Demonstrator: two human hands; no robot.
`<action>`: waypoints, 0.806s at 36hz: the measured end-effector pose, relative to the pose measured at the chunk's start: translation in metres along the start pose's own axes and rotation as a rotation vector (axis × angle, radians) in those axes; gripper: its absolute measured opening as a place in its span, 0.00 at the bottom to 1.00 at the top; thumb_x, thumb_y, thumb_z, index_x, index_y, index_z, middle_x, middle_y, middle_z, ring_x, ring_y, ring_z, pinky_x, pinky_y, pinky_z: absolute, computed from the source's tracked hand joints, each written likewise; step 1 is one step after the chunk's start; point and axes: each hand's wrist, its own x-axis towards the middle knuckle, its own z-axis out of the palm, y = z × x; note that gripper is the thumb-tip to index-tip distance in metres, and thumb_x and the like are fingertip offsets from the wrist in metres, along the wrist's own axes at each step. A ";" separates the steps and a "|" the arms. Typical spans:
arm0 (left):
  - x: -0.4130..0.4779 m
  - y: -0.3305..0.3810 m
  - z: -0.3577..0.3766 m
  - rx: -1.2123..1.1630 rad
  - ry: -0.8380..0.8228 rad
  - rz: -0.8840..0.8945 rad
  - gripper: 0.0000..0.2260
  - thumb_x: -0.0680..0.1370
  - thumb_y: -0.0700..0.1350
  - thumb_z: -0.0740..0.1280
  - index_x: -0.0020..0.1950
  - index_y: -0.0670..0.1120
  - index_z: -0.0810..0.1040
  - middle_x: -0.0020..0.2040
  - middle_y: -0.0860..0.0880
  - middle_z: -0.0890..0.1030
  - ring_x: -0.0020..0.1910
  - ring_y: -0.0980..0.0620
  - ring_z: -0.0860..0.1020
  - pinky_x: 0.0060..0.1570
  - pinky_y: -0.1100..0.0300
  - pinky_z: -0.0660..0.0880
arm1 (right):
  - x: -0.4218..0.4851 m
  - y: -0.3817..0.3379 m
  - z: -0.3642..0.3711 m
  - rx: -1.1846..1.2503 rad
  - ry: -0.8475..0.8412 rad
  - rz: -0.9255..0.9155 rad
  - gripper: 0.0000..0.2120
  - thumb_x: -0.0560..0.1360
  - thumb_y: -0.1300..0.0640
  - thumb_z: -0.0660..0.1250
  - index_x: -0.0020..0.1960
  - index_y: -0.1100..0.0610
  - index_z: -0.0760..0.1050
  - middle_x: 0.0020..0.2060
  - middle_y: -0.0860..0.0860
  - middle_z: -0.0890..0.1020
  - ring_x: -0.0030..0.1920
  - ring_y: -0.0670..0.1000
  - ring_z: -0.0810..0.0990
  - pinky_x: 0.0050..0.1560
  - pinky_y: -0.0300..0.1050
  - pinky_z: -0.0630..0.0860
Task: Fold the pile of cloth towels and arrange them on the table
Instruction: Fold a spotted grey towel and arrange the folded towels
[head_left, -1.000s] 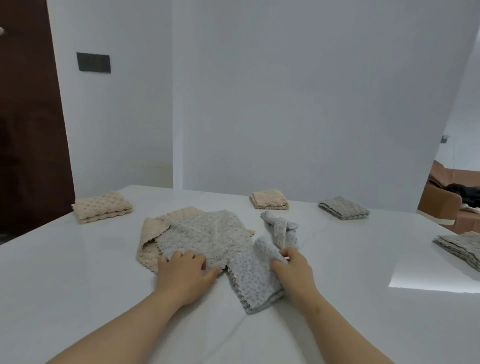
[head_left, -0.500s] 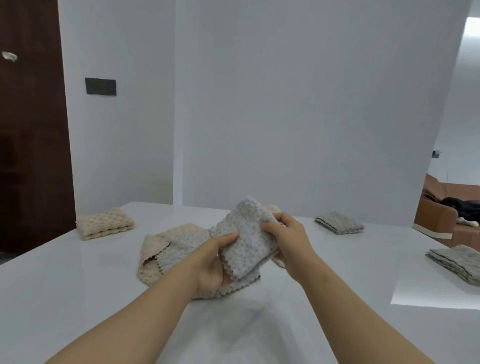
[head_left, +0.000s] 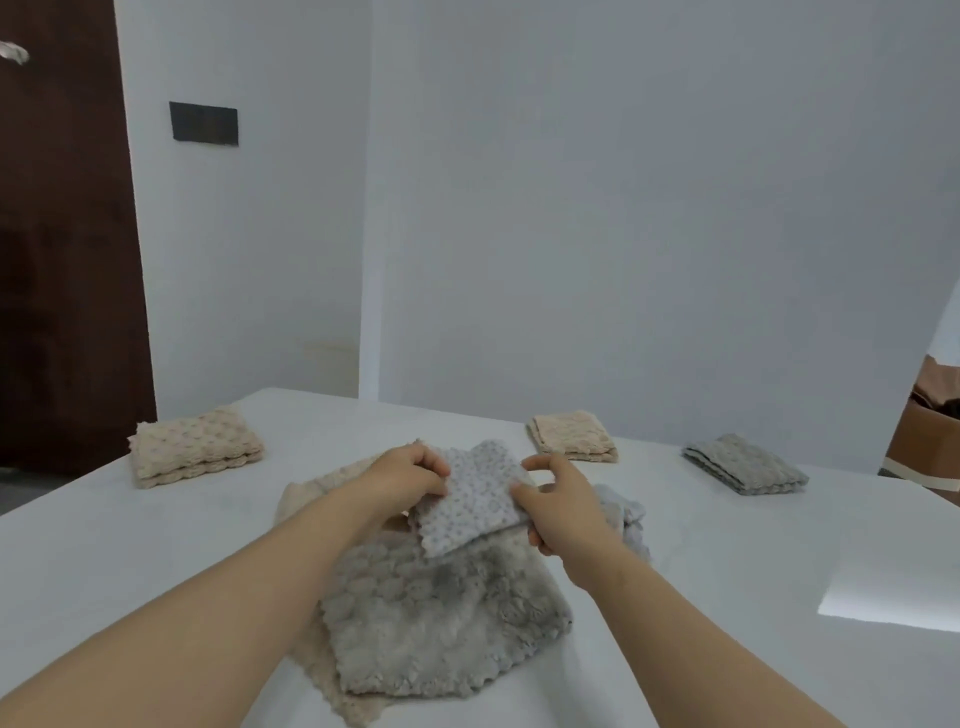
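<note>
Both bare forearms come in from the bottom corners and angle toward each other. The left hand (head_left: 410, 475) has its fingers curled, pinching the left edge of the light gray towel (head_left: 475, 501). The right hand (head_left: 563, 506) grips the right edge, thumb on top, index finger sticking out a bit.

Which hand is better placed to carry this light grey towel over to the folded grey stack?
Likely the right hand: it grips the light grey towel on the side nearer the folded grey stack.
</note>
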 end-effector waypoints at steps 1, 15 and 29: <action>0.009 0.002 -0.007 0.013 -0.047 -0.016 0.07 0.77 0.36 0.62 0.45 0.47 0.72 0.34 0.48 0.73 0.30 0.52 0.70 0.29 0.62 0.68 | 0.013 0.000 0.003 0.012 0.001 0.004 0.10 0.78 0.61 0.60 0.58 0.54 0.67 0.31 0.52 0.71 0.22 0.47 0.68 0.21 0.36 0.63; 0.160 -0.026 -0.045 -0.167 0.188 -0.014 0.11 0.76 0.32 0.63 0.55 0.44 0.75 0.38 0.47 0.72 0.32 0.52 0.72 0.31 0.64 0.71 | 0.184 0.013 0.062 0.210 0.052 0.145 0.10 0.75 0.67 0.61 0.43 0.54 0.65 0.32 0.55 0.73 0.27 0.49 0.70 0.26 0.38 0.68; 0.267 -0.053 -0.049 -0.082 0.246 0.021 0.18 0.73 0.28 0.60 0.58 0.44 0.71 0.55 0.46 0.70 0.43 0.48 0.71 0.36 0.61 0.70 | 0.280 0.045 0.102 0.249 0.142 0.167 0.10 0.76 0.69 0.59 0.40 0.56 0.65 0.35 0.56 0.74 0.29 0.51 0.72 0.32 0.41 0.75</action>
